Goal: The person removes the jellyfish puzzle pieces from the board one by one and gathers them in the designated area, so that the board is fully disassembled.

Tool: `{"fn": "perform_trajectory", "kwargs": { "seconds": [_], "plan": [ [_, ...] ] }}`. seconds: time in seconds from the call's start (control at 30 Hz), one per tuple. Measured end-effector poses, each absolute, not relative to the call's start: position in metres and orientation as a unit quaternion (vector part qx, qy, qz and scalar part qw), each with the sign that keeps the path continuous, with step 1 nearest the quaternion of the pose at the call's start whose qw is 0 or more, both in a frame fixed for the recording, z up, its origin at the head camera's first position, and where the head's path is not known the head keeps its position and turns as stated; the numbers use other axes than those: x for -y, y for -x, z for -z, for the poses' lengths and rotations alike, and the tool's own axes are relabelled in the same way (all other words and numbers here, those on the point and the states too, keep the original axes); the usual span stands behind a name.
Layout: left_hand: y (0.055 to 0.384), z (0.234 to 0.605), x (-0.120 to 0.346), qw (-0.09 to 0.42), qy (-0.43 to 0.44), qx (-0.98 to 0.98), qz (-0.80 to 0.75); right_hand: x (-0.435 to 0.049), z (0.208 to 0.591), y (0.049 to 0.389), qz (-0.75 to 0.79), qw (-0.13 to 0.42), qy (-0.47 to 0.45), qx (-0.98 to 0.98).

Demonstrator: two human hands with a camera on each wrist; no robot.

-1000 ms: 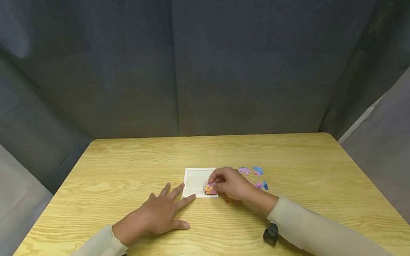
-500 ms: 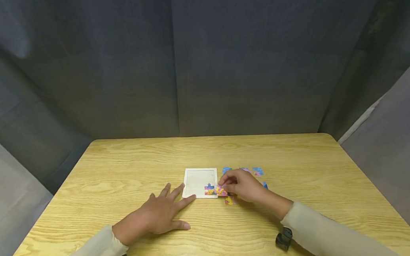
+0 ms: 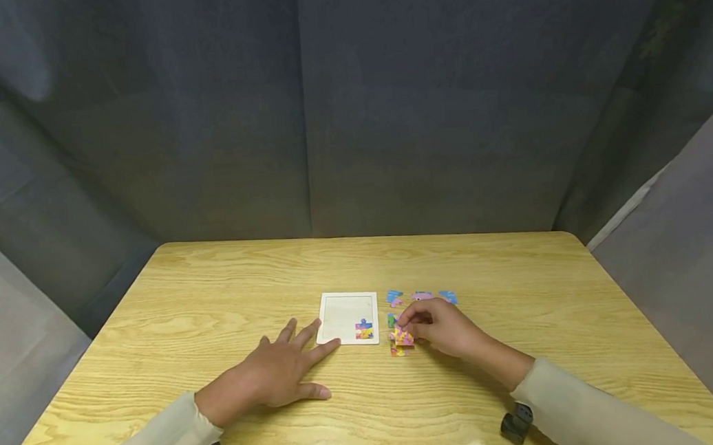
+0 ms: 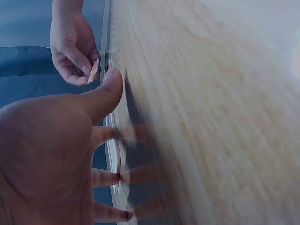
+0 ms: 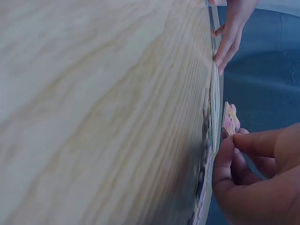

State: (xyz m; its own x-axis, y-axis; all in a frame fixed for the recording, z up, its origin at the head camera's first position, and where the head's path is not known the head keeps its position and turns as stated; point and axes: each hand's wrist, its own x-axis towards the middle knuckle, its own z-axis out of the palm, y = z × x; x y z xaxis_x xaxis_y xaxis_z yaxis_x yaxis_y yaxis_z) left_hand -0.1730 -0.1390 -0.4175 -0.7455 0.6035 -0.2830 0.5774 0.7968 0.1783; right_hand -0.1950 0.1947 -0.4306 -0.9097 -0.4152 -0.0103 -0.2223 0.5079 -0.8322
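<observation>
My right hand (image 3: 443, 327) pinches a pink and yellow jigsaw piece (image 3: 404, 336) between thumb and fingers. The right wrist view shows this piece (image 5: 230, 121) tilted up and clear of the table. My left hand (image 3: 280, 374) lies spread, its fingertips at the left and near edges of a white square puzzle tray (image 3: 341, 313). A blue, pink and yellow jigsaw piece (image 3: 365, 330) lies in the tray's near right corner. Beneath the held piece, a yellow and red piece (image 3: 398, 351) is partly covered in the head view.
Right of the tray, several more pieces lie on the wooden table (image 3: 242, 279), including a blue and pink piece (image 3: 394, 297) and a blue corner piece (image 3: 448, 297). My right hand hides part of that group. A dark curtain (image 3: 423, 107) hangs behind the table.
My right hand has moved right from over the tray to above the loose pieces, carrying the pink and yellow jigsaw piece. The piece in the tray has come into view. My left hand stays put.
</observation>
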Motion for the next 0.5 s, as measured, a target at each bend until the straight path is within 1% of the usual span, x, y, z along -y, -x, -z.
{"fn": "perform_trajectory", "kwargs": {
  "seconds": [0.5],
  "plan": [
    [0.174,0.418,0.139,0.164,-0.318,-0.933,-0.042,-0.227,0.434,0.182,0.465,0.111,0.155,-0.864]
  ]
}}
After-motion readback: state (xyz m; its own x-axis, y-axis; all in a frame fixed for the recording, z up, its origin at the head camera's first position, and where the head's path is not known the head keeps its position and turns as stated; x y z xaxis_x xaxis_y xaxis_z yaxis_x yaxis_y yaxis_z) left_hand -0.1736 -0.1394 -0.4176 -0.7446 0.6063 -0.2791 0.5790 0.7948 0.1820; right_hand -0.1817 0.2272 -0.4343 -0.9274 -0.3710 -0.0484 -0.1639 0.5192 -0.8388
